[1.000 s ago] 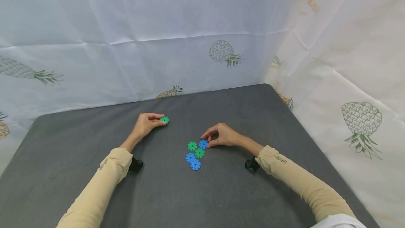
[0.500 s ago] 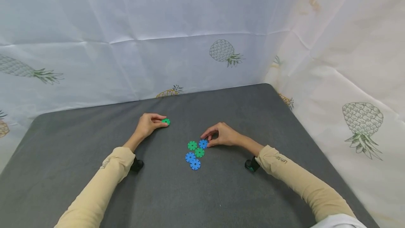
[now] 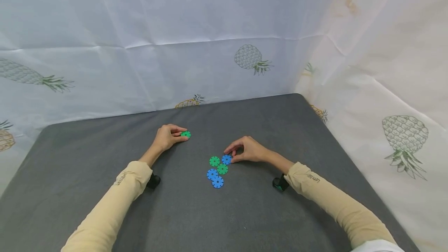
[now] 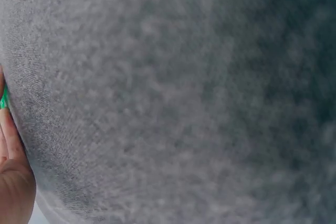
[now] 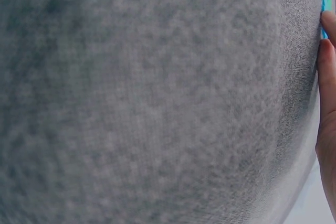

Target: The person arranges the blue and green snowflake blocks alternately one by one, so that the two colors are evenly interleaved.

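In the head view my left hand [image 3: 168,137] pinches a green notched disc [image 3: 186,134] by its edge, between thumb and fingers, low over the grey table. To its right lies a flat cluster of similar discs. My right hand [image 3: 250,149] has thumb and fingers at the edges of the cluster's upper right blue disc [image 3: 226,159]. Beside that disc are two green discs [image 3: 214,161], and two blue discs [image 3: 217,182] sit just below them. These neighbours touch or overlap; how they join is too small to tell. Each wrist view catches only the hand's edge and slivers of disc colour.
A dark grey cloth covers the table [image 3: 189,217]. White sheets with pineapple prints [image 3: 248,56] hang behind it and along its right side. Each wrist carries a small black camera [image 3: 153,182] close to the tabletop.
My left hand has shifted slightly right, bringing its green disc a little nearer the cluster. The right hand stays in place at the blue disc; the head view has shifted slightly.
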The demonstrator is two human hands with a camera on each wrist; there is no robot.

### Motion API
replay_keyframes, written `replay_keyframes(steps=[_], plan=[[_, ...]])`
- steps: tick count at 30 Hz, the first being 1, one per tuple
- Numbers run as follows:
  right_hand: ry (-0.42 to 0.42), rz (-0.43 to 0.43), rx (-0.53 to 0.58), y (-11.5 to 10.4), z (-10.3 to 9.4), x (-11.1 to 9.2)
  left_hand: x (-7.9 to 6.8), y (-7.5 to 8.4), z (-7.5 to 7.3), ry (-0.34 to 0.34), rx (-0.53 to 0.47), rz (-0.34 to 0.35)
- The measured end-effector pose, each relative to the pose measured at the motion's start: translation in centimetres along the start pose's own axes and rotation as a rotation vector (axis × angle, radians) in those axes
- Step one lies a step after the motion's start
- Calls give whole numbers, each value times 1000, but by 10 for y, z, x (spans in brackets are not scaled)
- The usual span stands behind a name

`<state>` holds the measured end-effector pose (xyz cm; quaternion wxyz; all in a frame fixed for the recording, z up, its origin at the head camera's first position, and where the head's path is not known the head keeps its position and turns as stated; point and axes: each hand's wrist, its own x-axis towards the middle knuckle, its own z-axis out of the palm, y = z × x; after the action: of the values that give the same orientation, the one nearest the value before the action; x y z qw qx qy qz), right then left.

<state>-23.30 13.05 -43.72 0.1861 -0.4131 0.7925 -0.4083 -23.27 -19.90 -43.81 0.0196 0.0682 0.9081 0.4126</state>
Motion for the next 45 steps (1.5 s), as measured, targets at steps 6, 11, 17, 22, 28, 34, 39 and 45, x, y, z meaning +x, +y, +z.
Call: replay_keyframes(steps=[6,11,17,22,28,34,39,45], plan=[[8,12,-2,0,0,-1,1,3,-2,-13,-2,-14],[9,13,-3,2,0,-2,0,1,-5,-33,-34,-20],[6,13,2,2,0,-1,-3,-3,-10,-48,-69,51],[0,18,5,1,0,-1,-5,-6,-15,-93,-125,99],[2,24,8,2,1,0,-1,-10,-17,-99,-123,112],[7,26,9,3,-1,-2,4,-9,-13,-80,-89,90],[6,25,6,3,-1,-2,4,-11,-10,-59,-90,84],[6,24,13,1,0,-1,2,-10,-9,-47,-95,89]])
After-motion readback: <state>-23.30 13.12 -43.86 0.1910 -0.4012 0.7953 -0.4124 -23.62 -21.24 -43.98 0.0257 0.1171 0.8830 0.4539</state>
